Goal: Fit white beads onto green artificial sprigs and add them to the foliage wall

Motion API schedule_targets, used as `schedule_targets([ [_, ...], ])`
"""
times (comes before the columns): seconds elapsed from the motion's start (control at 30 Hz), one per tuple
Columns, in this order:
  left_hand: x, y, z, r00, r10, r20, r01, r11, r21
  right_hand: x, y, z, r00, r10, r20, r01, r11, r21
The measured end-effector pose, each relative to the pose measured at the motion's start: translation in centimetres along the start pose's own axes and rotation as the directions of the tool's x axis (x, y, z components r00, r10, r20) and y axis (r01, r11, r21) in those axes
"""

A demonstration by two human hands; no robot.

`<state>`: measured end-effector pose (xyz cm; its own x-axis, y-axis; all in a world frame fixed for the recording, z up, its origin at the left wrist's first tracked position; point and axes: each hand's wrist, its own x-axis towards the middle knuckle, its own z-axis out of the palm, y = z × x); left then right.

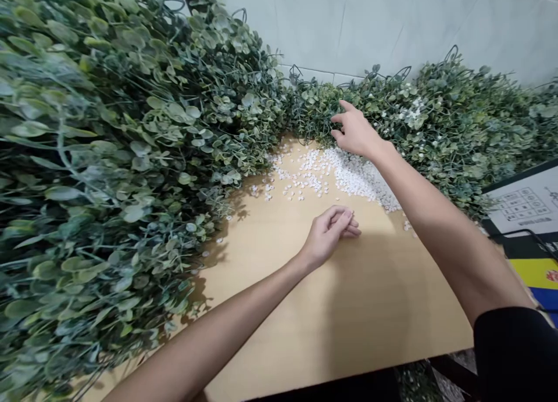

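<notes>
My right hand [356,132] reaches to the back of the table, fingers apart, close in front of the green artificial foliage [316,103]. I see nothing held in it. My left hand [328,233] is over the middle of the table with its fingers curled and the thumb pressed against the index finger. Whatever may be in that pinch is too small to make out. Between the hands and the foliage lies a spread of small white round pieces [364,178], densest below my right wrist and scattered to the left.
Tall bunches of artificial leaves [131,158] crowd the left side. More leaves with white blossoms [412,108] line the back right against a pale tiled wall [349,30]. A printed box [529,207] stands at the right edge of the wooden table [270,332].
</notes>
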<state>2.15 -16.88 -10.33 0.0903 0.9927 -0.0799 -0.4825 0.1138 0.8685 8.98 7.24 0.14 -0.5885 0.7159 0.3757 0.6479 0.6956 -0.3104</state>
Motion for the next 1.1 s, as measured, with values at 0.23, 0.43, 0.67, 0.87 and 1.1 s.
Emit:
schedule_targets([
  [0.23, 0.0, 0.0, -0.1, 1.0, -0.016, 0.004, 0.016, 1.0, 0.016, 1.4, -1.3, -0.8, 0.987, 0.06, -0.15, -0.067, 0.997, -0.044],
  [0.43, 0.1, -0.1, -0.1, 1.0, -0.019, -0.002, 0.019, 1.0, 0.009, 1.3, -3.3, -8.3, 0.922, 0.001, -0.386, -0.035, 0.996, -0.081],
  [0.67, 0.3, -0.2, -0.3, 1.0, 0.026, -0.005, -0.026, 0.999, -0.041, -0.9, -4.1, -13.1, 0.839, -0.121, -0.531, 0.103, 0.993, -0.063],
  [0.87, 0.6, -0.4, -0.3, 0.991, 0.089, -0.099, -0.101, 0.986, -0.131, -4.1, -4.5, -12.9, 0.885, -0.116, -0.451, 0.181, 0.978, 0.105],
  [1.1, 0.6, -0.5, -0.3, 0.96, 0.184, -0.212, -0.219, 0.963, -0.157, -6.1, -6.1, -12.0, 0.94, -0.028, -0.339, 0.142, 0.938, 0.316],
])
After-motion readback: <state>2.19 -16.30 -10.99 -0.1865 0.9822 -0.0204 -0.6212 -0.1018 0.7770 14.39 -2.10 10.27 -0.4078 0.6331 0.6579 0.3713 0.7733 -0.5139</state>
